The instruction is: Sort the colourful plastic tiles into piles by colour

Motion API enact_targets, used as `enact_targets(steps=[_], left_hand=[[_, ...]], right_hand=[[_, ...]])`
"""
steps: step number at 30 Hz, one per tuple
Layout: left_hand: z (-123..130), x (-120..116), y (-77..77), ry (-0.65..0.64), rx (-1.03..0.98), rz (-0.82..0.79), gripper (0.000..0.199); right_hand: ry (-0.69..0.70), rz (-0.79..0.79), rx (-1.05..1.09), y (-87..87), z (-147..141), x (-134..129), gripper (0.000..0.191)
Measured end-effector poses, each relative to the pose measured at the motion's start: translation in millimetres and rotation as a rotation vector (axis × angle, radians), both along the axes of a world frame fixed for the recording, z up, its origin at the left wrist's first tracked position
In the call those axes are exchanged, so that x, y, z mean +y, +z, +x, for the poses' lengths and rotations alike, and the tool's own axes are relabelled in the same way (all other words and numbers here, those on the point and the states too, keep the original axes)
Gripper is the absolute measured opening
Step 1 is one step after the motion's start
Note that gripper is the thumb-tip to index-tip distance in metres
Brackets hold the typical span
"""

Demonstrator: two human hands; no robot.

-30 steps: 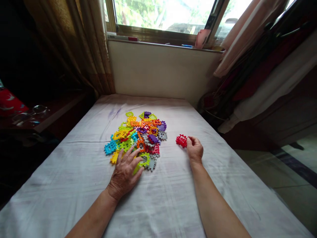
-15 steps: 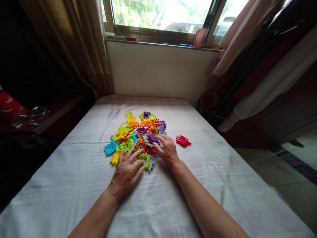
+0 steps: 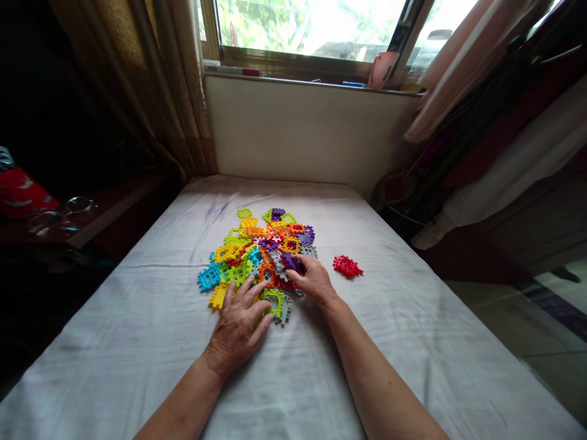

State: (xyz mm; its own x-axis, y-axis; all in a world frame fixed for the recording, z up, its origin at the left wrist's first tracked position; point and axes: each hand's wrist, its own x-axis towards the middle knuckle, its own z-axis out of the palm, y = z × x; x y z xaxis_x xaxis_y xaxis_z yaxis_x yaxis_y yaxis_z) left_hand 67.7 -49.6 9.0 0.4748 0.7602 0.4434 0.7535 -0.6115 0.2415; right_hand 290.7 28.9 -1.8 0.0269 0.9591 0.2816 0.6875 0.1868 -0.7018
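Home: curtain (image 3: 177, 91), hanging clothes (image 3: 509, 174)

The big pile of bright toy pieces (image 3: 257, 250) sits on the white sheet (image 3: 160, 342). The left hand (image 3: 241, 324) lies on the near edge of the pile, fingers spread out. The right hand (image 3: 314, 280) is at the right side of the pile, with its fingers at a purple piece (image 3: 290, 261). Some red pieces (image 3: 347, 266) lie right of the pile, apart from it. Past the pile is a window (image 3: 302, 27), with a pink cup (image 3: 382, 69) by it.

text: none readable | labels, numbers, signs: none readable | view: dim, small print possibly lost
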Motion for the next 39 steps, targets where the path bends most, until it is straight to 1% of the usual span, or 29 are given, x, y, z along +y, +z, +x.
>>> enact_targets(steps=[3,6,8,10,12,14,16,17,19,20,21,22,23,25,26,27,30,32,35,39], left_hand=[[-1,0,0.3,-0.003,0.006,-0.004,0.019],[-2,0,0.5,-0.012,0.01,-0.004,0.019],[-2,1,0.1,-0.016,0.005,-0.004,0.019],[-2,1,-0.8,-0.014,-0.009,-0.004,0.018],[-2,1,-1.6,-0.01,-0.02,-0.004,0.018],[-2,1,-2.1,-0.006,-0.021,-0.005,0.018],[-2,0,-2.1,-0.003,-0.025,-0.008,0.018],[-2,0,-2.0,-0.002,-0.031,-0.011,0.018],[-2,0,-1.8,-0.007,-0.039,-0.016,0.019],[-2,0,-1.6,-0.011,-0.039,-0.017,0.019],[-2,1,-1.4,-0.016,-0.035,-0.016,0.019],[-3,1,-1.1,-0.023,-0.031,-0.011,0.019],[-3,1,-0.7,-0.027,-0.03,0.0,0.019],[-3,1,0.8,-0.027,-0.046,0.045,0.019],[-3,1,1.9,-0.026,-0.063,0.077,0.02],[-3,1,3.1,-0.025,-0.084,0.114,0.02],[-3,1,6.1,-0.028,-0.141,0.199,0.018],[-3,1,6.4,-0.018,-0.144,0.201,0.018],[-3,2,3.0,0.012,-0.077,0.142,0.026],[-3,5,-4.6,-0.001,0.043,0.081,0.045]], right_hand=[[-0.017,-0.048,0.066,-0.5,1,1,0.032],[-0.018,-0.089,0.224,0.1,4,2,0.026],[0.026,-0.105,0.286,1.9,7,1,0.03],[0.096,-0.104,0.297,4.1,11,0,0.033],[0.156,-0.1,0.307,5.0,15,0,0.032],[0.175,-0.1,0.344,3.3,20,1,0.031],[0.13,-0.081,0.384,0.3,25,5,0.034],[0.074,-0.058,0.397,-1.0,27,7,0.036],[-0.093,0.003,0.399,-1.1,27,9,0.041],[-0.168,0.035,0.39,0.5,25,9,0.044],[-0.205,0.06,0.373,3.3,22,8,0.045],[-0.187,0.075,0.353,7.0,17,7,0.046],[-0.117,0.08,0.328,11.3,11,5,0.046],[0.065,0.088,0.261,19.6,1,0,0.045],[0.111,0.093,0.215,22.7,-3,-2,0.042],[0.104,0.096,0.162,24.4,-6,-3,0.038],[-0.08,0.075,-0.042,21.9,-6,-6,0.029],[-0.141,0.043,-0.18,16.6,-4,-7,0.028],[-0.128,0.027,-0.297,11.4,-8,-9,0.027],[-0.113,0.02,-0.341,16.3,-14,-11,0.025]])
